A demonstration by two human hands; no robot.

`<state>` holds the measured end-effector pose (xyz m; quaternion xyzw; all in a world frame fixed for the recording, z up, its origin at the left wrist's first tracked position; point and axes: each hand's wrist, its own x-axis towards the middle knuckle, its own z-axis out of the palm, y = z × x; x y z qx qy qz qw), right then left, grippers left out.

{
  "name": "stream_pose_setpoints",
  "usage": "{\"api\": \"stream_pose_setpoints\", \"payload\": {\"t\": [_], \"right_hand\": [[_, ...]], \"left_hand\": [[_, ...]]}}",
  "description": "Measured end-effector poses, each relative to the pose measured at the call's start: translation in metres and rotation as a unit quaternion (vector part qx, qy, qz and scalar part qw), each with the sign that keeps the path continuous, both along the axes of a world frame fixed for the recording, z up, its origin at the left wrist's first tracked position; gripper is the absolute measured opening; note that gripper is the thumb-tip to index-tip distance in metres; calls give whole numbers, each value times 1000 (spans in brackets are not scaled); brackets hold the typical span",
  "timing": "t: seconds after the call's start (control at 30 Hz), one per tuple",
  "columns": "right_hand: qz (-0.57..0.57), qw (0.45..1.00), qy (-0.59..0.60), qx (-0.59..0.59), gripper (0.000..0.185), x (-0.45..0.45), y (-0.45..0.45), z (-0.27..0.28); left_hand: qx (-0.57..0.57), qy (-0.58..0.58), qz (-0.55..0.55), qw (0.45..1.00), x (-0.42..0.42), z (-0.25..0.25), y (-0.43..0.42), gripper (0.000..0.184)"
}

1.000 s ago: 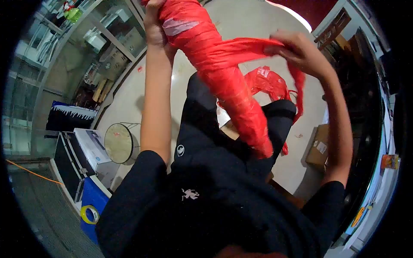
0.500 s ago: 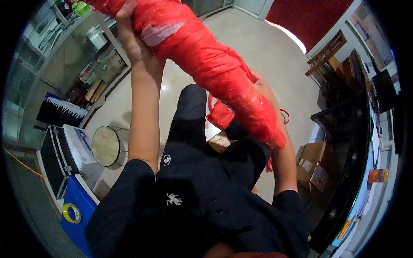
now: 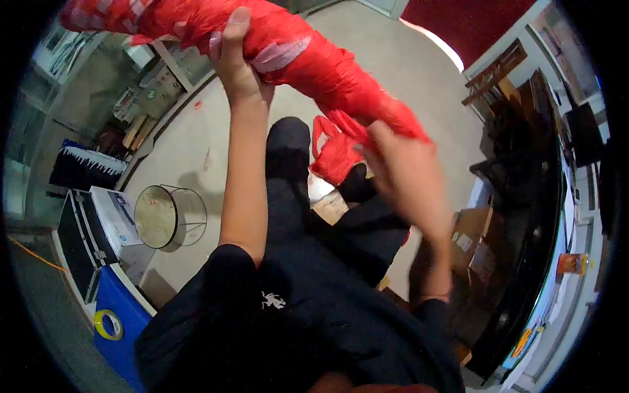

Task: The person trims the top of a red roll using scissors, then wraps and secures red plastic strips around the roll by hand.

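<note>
A long, thick roll wrapped in red plastic (image 3: 327, 62) slants from the upper left down to the right above my lap. My left hand (image 3: 237, 65) grips it from below, with the thumb over its near side. Close to its lower right end is my right hand (image 3: 400, 167), blurred by motion, its fingers bent at the red plastic; what they hold, if anything, is unclear. A loose strip of red plastic (image 3: 335, 154) hangs under the roll between my knees. A pale patch shows on the wrapping.
A round stool (image 3: 156, 216) stands on the floor at the left, near a white box (image 3: 114, 219) and a blue surface with yellow tape (image 3: 108, 325). At the right are a cardboard box (image 3: 470, 236), a wooden chair (image 3: 495, 75) and a long dark table (image 3: 517, 288).
The roll has swung to a flatter slant, its lower end moving up. My right hand has come from behind the roll to its near side. The loose red strip hangs lower under it.
</note>
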<state>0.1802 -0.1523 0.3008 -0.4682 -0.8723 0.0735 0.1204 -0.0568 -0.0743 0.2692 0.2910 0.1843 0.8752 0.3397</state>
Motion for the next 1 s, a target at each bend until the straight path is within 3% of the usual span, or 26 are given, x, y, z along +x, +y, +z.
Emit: {"api": "stream_pose_setpoints", "payload": {"t": [0.03, 0.07, 0.1, 0.17, 0.23, 0.27, 0.3, 0.37, 0.43, 0.5, 0.53, 0.7, 0.77, 0.8, 0.83, 0.87, 0.93, 0.97, 1.0], "right_hand": [[62, 996, -44, 45, 20, 12, 7, 15], [130, 987, -62, 74, 17, 20, 20, 21], [139, 976, -133, 99, 18, 21, 34, 34], [182, 978, -59, 78, 20, 47, 89, 27], [206, 971, 8, 119, 19, 71, 124, 20], [205, 972, 8, 117, 19, 80, 136, 4], [192, 977, 63, 60, 19, 87, 147, -21], [175, 965, 187, -57, 21, 88, 152, -63], [90, 929, 316, -171, 21, 74, 129, -93], [20, 884, 403, -235, 19, 49, 97, -107], [-12, 860, 439, -259, 18, 36, 78, -113], [-200, 777, 486, -347, 24, -37, 7, -136], [-224, 748, 464, -419, 28, -61, -8, -139], [-44, 563, 629, -533, 30, -68, -12, -139], [6, 496, 618, -610, 31, -60, -15, -134], [-28, 623, 505, -597, 31, -45, -10, -126], [20, 870, 272, -410, 30, -10, 2, -88], [99, 957, 144, -233, 29, 6, 5, -73], [103, 974, 75, -185, 27, 16, 5, -59]], "left_hand": [[-8, -3, -8, 1000, -3, -3, -8, 54], [28, 51, -90, 994, -5, -3, -21, 50], [31, 67, -115, 991, -5, -1, -25, 47], [36, 99, -164, 981, -6, 3, -31, 41], [-25, 231, -62, 971, -9, -8, -28, 48], [-9, 216, -83, 973, -9, -5, -31, 48], [6, 201, -105, 974, -9, -3, -34, 48], [-4, 23, -179, 984, -4, 7, -42, 48], [9, 7, -161, 987, 1, 17, -44, 50], [-51, -14, -9, 999, 0, 27, -40, 62], [-26, -9, -58, 998, -14, 15, -30, 62], [-34, -39, -99, 994, 2, 4, -31, 61], [-73, -38, -22, 996, 16, 6, -30, 61], [-75, -44, -31, 996, 13, 1, -26, 61], [-76, -44, -31, 996, 11, -4, -24, 61], [-61, -35, -8, 997, 9, -10, -23, 52], [-37, -25, 30, 999, 15, -8, -29, 42], [-43, -24, 25, 998, 11, -12, -28, 42], [-42, 11, 29, 999, 4, -19, -28, 52]]}}
